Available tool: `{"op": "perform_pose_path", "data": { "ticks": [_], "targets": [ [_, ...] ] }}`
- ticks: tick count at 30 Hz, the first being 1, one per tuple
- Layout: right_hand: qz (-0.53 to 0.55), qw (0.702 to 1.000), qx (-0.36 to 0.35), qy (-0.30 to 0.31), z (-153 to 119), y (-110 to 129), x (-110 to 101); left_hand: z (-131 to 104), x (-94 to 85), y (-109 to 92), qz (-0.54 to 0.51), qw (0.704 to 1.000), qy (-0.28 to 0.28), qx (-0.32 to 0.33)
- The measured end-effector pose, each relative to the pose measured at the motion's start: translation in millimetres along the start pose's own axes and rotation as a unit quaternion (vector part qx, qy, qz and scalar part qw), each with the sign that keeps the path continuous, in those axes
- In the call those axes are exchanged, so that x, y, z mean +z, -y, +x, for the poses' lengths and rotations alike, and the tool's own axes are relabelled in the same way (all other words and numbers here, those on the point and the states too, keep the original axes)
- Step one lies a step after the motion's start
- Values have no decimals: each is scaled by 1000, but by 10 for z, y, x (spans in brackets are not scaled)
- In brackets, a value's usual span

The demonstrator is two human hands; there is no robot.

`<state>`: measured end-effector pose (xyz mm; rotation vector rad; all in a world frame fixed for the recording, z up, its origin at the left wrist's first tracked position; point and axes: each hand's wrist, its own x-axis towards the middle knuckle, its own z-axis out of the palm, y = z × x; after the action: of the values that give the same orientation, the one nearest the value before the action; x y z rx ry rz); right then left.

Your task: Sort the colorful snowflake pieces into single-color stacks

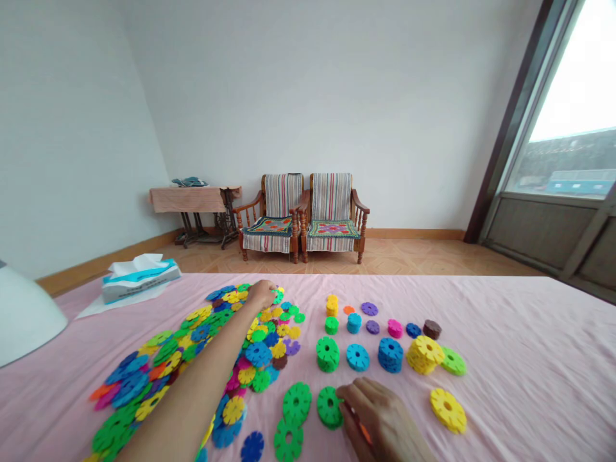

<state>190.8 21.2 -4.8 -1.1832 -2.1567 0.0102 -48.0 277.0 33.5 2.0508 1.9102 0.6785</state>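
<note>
My left hand [262,294] reaches to the far end of a large mixed pile of notched plastic building discs [199,333]. Its fingers are closed in a pinch at a green disc [278,297]. In front, my right hand [382,417] is curled with an orange disc [364,431] partly showing under its fingers. The fingertips of that hand touch or nearly touch the edge of a green disc stack [330,405]. Two overlapping green discs [296,402] lie left of this stack. My left forearm hides part of the pile.
Sorted stacks stand right of the pile, among them green [328,353], blue [390,354] and yellow [425,354]. Large yellow discs [448,409] lie at the right. A tissue pack [141,279] and a white rounded object [26,317] are at the left. Two chairs [332,199] stand beyond the table.
</note>
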Motion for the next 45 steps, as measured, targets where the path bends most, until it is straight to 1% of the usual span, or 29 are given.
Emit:
{"op": "perform_pose_path", "data": {
  "ticks": [6, 10, 15, 18, 21, 24, 27, 33, 36, 40, 45],
  "targets": [
    [2, 1000, 13, 15, 5, -8, -21, 100, 37, -70, 5, 999, 37, -31],
    [7, 1000, 14, 16, 7, -2, -24, 117, 20, -81, -9, 998, 47, -37],
    [12, 999, 23, 21, 6, 9, -22, 92, -18, -45, -49, 997, 53, -34],
    [12, 999, 35, 22, 0, 13, -12, 77, -100, -2, -89, 994, 51, -34],
    [11, 999, 39, 21, -7, 17, -5, 36, -230, 57, -139, 989, 42, -37],
    [10, 999, 37, 22, -10, 28, -16, -44, -364, 132, -188, 981, 38, -38],
    [9, 999, 36, 35, -2, 51, -57, -137, -457, 216, -231, 971, 39, -40],
    [9, 996, 51, 78, 36, 107, -196, -255, -525, 328, -289, 956, 27, -34],
    [13, 995, 54, 81, 45, 111, -231, -292, -568, 342, -305, 952, 9, -20],
    [18, 996, 51, 74, 41, 98, -225, -361, -662, 354, -332, 943, -8, -6],
    [15, 996, 47, 69, 41, 106, -226, -458, -757, 385, -387, 922, -13, -14]
  ]
}}
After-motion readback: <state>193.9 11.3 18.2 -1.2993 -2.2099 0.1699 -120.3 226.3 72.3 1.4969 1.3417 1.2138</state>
